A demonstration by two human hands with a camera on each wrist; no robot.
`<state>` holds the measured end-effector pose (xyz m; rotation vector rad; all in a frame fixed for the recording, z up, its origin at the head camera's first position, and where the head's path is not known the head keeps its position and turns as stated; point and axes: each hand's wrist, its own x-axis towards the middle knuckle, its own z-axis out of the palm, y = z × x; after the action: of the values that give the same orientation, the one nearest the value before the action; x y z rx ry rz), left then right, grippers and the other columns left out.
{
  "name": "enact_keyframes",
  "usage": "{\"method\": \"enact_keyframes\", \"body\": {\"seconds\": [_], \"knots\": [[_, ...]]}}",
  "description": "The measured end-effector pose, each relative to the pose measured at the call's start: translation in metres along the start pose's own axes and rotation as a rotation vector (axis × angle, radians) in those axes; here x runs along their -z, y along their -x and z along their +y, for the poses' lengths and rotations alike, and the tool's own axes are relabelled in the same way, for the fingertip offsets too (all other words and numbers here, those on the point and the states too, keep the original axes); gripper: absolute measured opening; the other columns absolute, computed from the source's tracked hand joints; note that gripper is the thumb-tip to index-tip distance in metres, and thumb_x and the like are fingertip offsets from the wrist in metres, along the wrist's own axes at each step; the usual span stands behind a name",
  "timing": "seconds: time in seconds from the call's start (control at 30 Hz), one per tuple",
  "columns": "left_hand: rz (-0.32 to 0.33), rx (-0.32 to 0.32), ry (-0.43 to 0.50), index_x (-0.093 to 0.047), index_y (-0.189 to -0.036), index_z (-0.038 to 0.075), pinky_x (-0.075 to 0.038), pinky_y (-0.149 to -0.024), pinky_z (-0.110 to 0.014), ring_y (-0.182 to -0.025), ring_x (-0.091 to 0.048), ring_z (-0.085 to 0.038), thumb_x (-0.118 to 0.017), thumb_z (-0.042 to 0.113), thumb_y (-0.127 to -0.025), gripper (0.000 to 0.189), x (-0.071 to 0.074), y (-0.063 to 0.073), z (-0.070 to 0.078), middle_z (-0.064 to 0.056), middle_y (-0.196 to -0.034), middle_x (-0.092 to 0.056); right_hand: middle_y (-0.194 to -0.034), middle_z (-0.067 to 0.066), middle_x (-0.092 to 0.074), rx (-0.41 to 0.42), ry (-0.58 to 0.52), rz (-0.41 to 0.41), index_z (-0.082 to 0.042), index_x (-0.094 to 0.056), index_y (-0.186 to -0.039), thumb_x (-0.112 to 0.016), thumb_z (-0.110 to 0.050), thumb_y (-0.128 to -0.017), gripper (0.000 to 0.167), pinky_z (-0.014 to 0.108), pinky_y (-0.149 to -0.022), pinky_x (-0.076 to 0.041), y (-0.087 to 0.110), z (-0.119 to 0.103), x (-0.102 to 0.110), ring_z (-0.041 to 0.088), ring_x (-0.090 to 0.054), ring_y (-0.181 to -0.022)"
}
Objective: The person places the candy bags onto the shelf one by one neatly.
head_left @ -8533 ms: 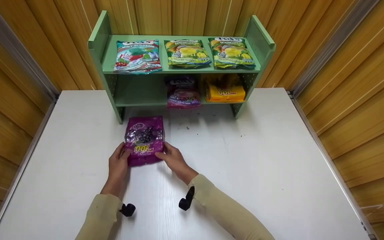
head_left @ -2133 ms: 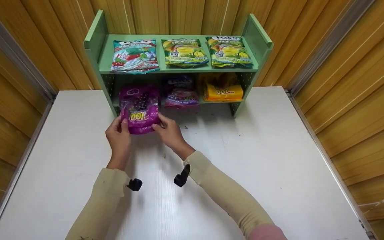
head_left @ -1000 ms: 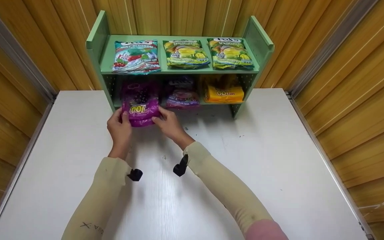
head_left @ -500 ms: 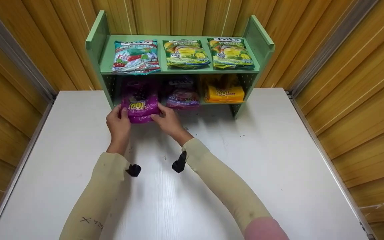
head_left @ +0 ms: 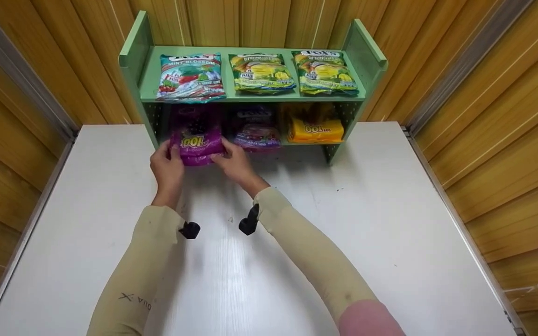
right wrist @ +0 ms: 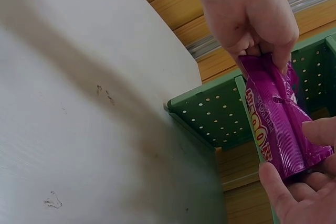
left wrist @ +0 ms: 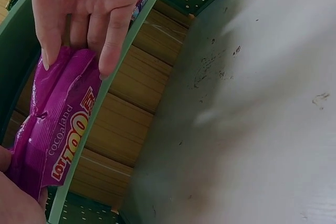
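Note:
Both hands hold a purple candy bag [head_left: 197, 135] by the sides of its near end. Its far end lies inside the left part of the green shelf's [head_left: 250, 99] lower level, in shadow under the upper board. My left hand [head_left: 167, 170] grips the left edge, thumb on top; my right hand [head_left: 237, 163] pinches the right edge. In the left wrist view the bag [left wrist: 68, 114] shows its crimped end, right over the shelf edge. The right wrist view shows the same bag [right wrist: 278, 119] between the two hands.
Right of it on the lower level sit a berry candy bag [head_left: 256, 135] and a yellow bag [head_left: 315, 130]. Above lie a mint candy bag [head_left: 190, 78] and two green-yellow bags, one in the middle [head_left: 262, 74], one at right [head_left: 325, 73]. The white table [head_left: 343, 233] spreads in front.
The purple bag went from the table up to the shelf and then deeper into the lower level's left part. Both hands moved forward with it, keeping their grip.

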<state>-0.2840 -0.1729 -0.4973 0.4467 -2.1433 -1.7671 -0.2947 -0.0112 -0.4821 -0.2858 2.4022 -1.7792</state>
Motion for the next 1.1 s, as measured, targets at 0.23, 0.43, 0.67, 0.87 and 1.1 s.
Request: {"method": "enact_keyframes", "body": {"seconds": [0.23, 0.43, 0.67, 0.87, 1.1], "knots": [[0.034, -0.043, -0.002, -0.059, -0.129, 0.008, -0.047, -0.102, -0.032, -0.115, -0.055, -0.017, -0.044, 0.017, -0.103, 0.032, -0.003, -0.005, 0.0, -0.012, -0.128, -0.062, -0.156, 0.007, -0.034, -0.028, -0.044, 0.009, -0.011, -0.03, -0.152, -0.059, -0.011, -0.096, 0.064, 0.029, -0.108, -0.044, -0.003, -0.002, -0.002, 0.019, -0.04, -0.14], [0.051, -0.062, -0.009, -0.059, -0.129, 0.006, -0.046, -0.103, -0.033, -0.116, -0.056, -0.019, -0.044, 0.015, -0.103, 0.031, -0.004, -0.006, 0.0, -0.013, -0.128, -0.062, -0.156, 0.009, -0.034, -0.037, -0.065, 0.017, -0.008, -0.029, -0.152, -0.061, -0.01, -0.094, 0.066, 0.028, -0.109, -0.042, -0.007, -0.004, -0.003, 0.019, -0.038, -0.142], [0.045, -0.052, -0.031, -0.057, -0.131, 0.006, -0.046, -0.105, -0.034, -0.12, -0.055, -0.02, -0.042, 0.016, -0.103, 0.033, -0.005, -0.007, -0.001, -0.013, -0.131, -0.061, -0.157, 0.009, -0.032, -0.027, -0.06, 0.041, -0.007, -0.03, -0.151, -0.062, -0.011, -0.094, 0.066, 0.026, -0.111, -0.04, -0.008, -0.003, -0.004, 0.019, -0.035, -0.143], [0.037, -0.026, -0.04, -0.055, -0.134, 0.009, -0.044, -0.108, -0.032, -0.125, -0.053, -0.018, -0.041, 0.019, -0.104, 0.035, -0.004, -0.007, -0.001, -0.01, -0.135, -0.058, -0.156, 0.01, -0.033, 0.001, -0.087, 0.043, -0.009, -0.027, -0.152, -0.06, -0.01, -0.095, 0.066, 0.026, -0.111, -0.039, -0.001, -0.005, -0.005, 0.019, -0.037, -0.142], [0.041, -0.074, -0.064, -0.057, -0.132, 0.006, -0.043, -0.108, -0.034, -0.125, -0.053, -0.021, -0.043, 0.017, -0.103, 0.034, -0.006, -0.009, 0.002, -0.013, -0.134, -0.059, -0.156, 0.007, -0.034, 0.029, -0.043, 0.023, -0.014, -0.024, -0.154, -0.059, -0.017, -0.096, 0.068, 0.028, -0.111, -0.04, 0.019, -0.009, 0.01, 0.019, -0.036, -0.143]]}}
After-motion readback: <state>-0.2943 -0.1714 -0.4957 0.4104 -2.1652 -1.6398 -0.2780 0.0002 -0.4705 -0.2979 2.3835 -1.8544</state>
